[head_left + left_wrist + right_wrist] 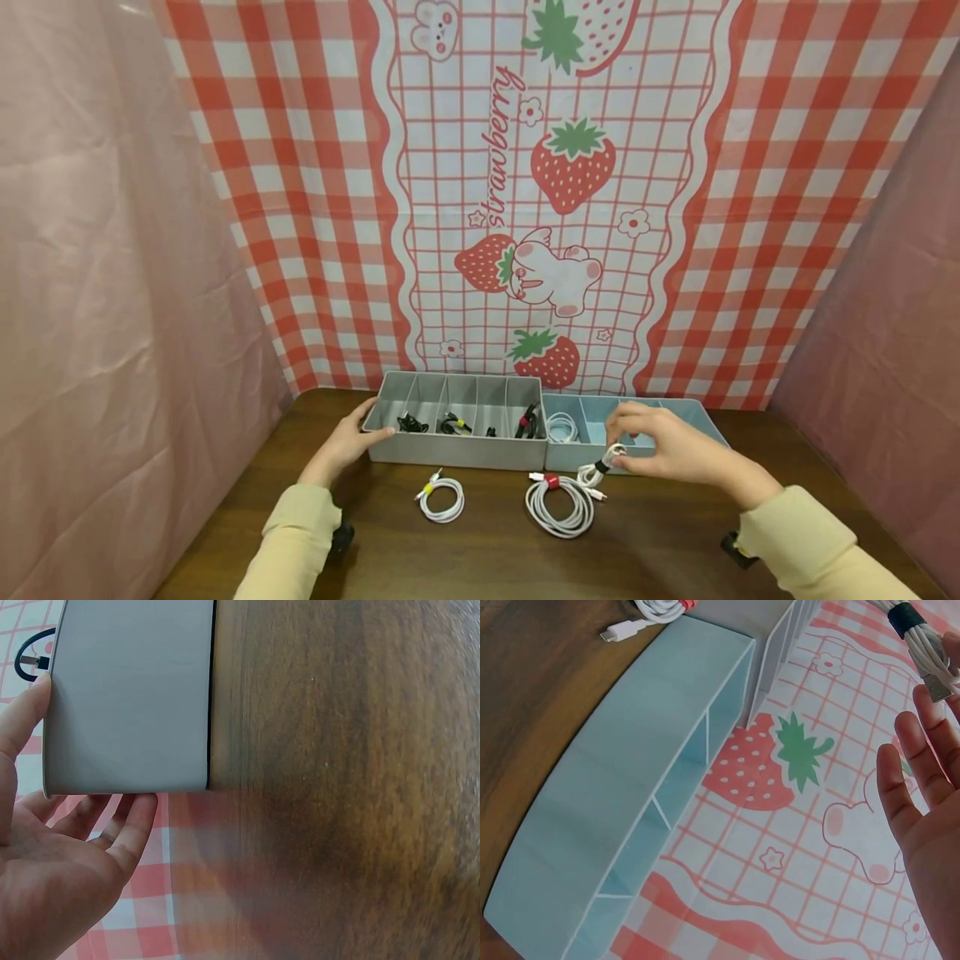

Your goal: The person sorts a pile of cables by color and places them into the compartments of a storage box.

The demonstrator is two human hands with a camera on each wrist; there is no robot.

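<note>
Black-tied cable (591, 474) hangs near blue organizer (564, 457).

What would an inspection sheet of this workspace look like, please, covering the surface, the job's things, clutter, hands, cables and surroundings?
Surface: dark wooden table, brown grain visible.
Job's things: gray divided box beside light-blue divided box; cables listed below.
Clutter: nothing seen.
Hands: left hand grips the gray divided box's left end; right hand pinches a black-tied white cable.
Cables: yellow-tied white cable and red-tied white cable coiled on the table; dark cables in the gray divided box; pale coiled cable in the light-blue one.
Surroundings: red-and-white strawberry cloth behind; pink drapes on both sides.
</note>
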